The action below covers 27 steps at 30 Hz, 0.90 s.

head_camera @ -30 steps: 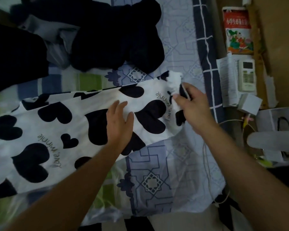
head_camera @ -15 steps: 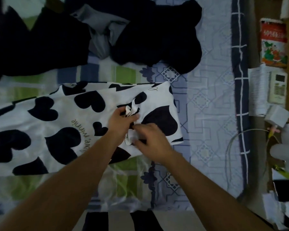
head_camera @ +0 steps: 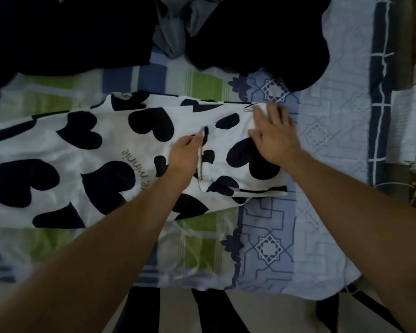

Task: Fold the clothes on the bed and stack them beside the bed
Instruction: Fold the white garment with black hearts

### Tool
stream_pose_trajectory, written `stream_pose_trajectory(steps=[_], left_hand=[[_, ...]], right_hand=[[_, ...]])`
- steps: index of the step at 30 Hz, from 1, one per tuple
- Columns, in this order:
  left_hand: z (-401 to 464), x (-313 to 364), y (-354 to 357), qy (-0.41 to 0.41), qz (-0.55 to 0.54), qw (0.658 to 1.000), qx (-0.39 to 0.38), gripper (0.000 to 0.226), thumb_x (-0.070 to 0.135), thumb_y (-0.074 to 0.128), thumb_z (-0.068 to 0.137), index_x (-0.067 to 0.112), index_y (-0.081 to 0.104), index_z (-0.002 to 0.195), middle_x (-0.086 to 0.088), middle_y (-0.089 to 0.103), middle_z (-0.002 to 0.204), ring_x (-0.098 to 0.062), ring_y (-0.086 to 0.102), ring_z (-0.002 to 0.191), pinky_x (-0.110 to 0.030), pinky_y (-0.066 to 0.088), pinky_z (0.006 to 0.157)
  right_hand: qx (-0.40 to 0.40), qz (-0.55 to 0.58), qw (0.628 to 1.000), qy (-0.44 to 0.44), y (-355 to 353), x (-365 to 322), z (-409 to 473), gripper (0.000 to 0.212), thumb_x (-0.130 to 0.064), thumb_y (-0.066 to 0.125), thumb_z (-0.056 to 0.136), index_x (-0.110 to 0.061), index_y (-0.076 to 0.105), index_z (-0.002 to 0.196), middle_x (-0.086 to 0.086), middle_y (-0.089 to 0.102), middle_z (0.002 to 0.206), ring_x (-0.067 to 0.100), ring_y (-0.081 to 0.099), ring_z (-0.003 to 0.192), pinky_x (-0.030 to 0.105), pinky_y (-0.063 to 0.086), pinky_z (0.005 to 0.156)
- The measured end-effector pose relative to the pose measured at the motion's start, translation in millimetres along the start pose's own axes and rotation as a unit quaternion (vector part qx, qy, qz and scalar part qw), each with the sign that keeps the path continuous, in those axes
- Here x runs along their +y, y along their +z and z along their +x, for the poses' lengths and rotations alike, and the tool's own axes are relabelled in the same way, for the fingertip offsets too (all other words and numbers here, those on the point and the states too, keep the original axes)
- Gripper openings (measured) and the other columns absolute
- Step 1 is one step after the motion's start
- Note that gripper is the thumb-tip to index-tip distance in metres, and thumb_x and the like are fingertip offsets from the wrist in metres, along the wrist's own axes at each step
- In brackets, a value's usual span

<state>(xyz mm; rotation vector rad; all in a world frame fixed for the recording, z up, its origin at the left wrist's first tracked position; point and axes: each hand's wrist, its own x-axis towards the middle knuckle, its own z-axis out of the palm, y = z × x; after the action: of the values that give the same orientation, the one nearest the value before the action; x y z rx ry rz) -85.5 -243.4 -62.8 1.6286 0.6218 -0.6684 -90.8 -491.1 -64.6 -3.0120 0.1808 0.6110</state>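
The white garment with black hearts (head_camera: 101,159) lies spread across the bed (head_camera: 322,212), its right end already turned over. The left hand (head_camera: 185,155) pinches the edge of this fold, and the right hand (head_camera: 271,135) lies flat with straight fingers on the flap. To do it well, I think the right palm should smooth toward the right edge (against wrinkles) while the left keeps the edge in place

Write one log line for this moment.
left hand: pinches fold edge | right hand: flat on garment end | dark clothes: unfolded
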Motion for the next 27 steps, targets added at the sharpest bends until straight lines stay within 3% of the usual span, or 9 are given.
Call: stream_pose_trajectory(steps=[3,5,10,13,15,17,20,24,27], left_hand=[[-14.2,-14.1,-3.7,0.030,0.048,0.998,0.038,0.047,0.055,0.073,0.083,0.028,0.056,0.117,0.008,0.066,0.104,-0.013,0.067,0.097,-0.037,0.057,0.087],[-26.3,-24.8,-4.9,0.040,0.062,0.997,0.035,0.061,0.052,0.084,0.074,0.030,0.048,0.119,0.006,0.066,0.100,-0.007,0.067,0.087,-0.025,0.053,0.075],[-47.3,-44.0,-4.7,0.109,0.110,0.988,0.016,0.068,0.025,0.087,0.076,0.033,0.034,0.118,0.005,0.061,0.103,-0.001,0.064,0.070,-0.009,0.042,0.051],[-53.3,-48.0,-7.2,0.303,0.273,0.910,0.074,0.058,0.023,0.081,0.080,0.022,0.041,0.123,-0.003,0.044,0.132,-0.015,0.058,0.097,-0.013,0.045,0.069],[-46.6,-50.7,-6.9,0.419,0.367,0.827,0.079,0.048,0.020,0.073,0.086,0.014,0.050,0.128,-0.015,0.042,0.142,-0.033,0.049,0.125,-0.038,0.051,0.097],[-38.2,-51.4,-7.8,0.411,0.471,0.779,0.043,0.052,0.028,0.059,0.096,0.016,0.046,0.145,-0.017,0.034,0.159,-0.040,0.031,0.146,-0.053,0.031,0.119],[-24.5,-54.0,-13.9,0.364,0.578,0.730,-0.008,0.064,0.045,0.036,0.104,0.021,0.022,0.162,-0.011,0.011,0.171,-0.036,0.008,0.157,-0.055,0.013,0.126],[-22.3,-49.5,-22.9,0.357,0.564,0.744,-0.016,0.068,0.048,0.029,0.104,0.017,0.017,0.164,-0.012,0.009,0.171,-0.035,0.006,0.158,-0.053,0.012,0.126],[-31.6,-51.8,-37.2,0.358,0.472,0.805,-0.020,0.065,0.046,0.032,0.104,0.016,0.025,0.161,-0.011,0.015,0.170,-0.029,0.013,0.157,-0.048,0.022,0.125]], right_hand=[[0.094,0.107,0.987,0.072,2.2,-2.2,-19.3,0.064,-0.039,0.050,0.101,-0.019,0.027,0.157,0.019,0.034,0.157,0.041,0.033,0.142,0.054,0.033,0.116],[0.145,0.237,0.951,0.138,8.9,-0.4,-48.6,0.058,-0.034,0.059,0.097,-0.017,0.041,0.149,0.016,0.053,0.138,0.034,0.049,0.125,0.045,0.044,0.102],[0.084,0.424,0.859,0.276,26.3,2.7,-93.1,0.025,-0.041,0.075,0.088,-0.021,0.062,0.098,-0.015,0.064,0.086,0.020,0.067,0.089,0.021,0.042,0.065],[0.066,0.505,0.807,0.300,27.2,8.8,-80.9,0.027,-0.039,0.079,0.085,-0.013,0.070,0.085,-0.004,0.073,0.082,0.016,0.069,0.077,0.026,0.051,0.063],[0.055,0.543,0.782,0.299,25.8,10.1,-73.1,0.017,-0.035,0.080,0.084,-0.019,0.075,0.085,-0.003,0.078,0.087,0.012,0.074,0.077,0.024,0.058,0.065],[0.050,0.558,0.781,0.276,26.9,8.6,-71.1,0.006,-0.030,0.078,0.087,-0.026,0.077,0.091,-0.005,0.079,0.094,0.012,0.076,0.085,0.025,0.061,0.072],[0.092,0.583,0.771,0.240,18.7,-2.8,-77.7,0.007,-0.025,0.072,0.094,-0.031,0.076,0.093,-0.004,0.079,0.098,0.017,0.076,0.093,0.033,0.062,0.081],[0.161,0.594,0.766,0.183,-19.6,-35.9,-93.2,0.012,-0.033,0.067,0.095,-0.038,0.077,0.089,-0.010,0.079,0.093,0.012,0.074,0.091,0.034,0.062,0.080],[0.174,0.588,0.780,0.126,-53.1,-74.7,-105.2,0.017,-0.036,0.065,0.097,-0.034,0.075,0.083,-0.011,0.075,0.082,0.010,0.071,0.080,0.031,0.061,0.073]])
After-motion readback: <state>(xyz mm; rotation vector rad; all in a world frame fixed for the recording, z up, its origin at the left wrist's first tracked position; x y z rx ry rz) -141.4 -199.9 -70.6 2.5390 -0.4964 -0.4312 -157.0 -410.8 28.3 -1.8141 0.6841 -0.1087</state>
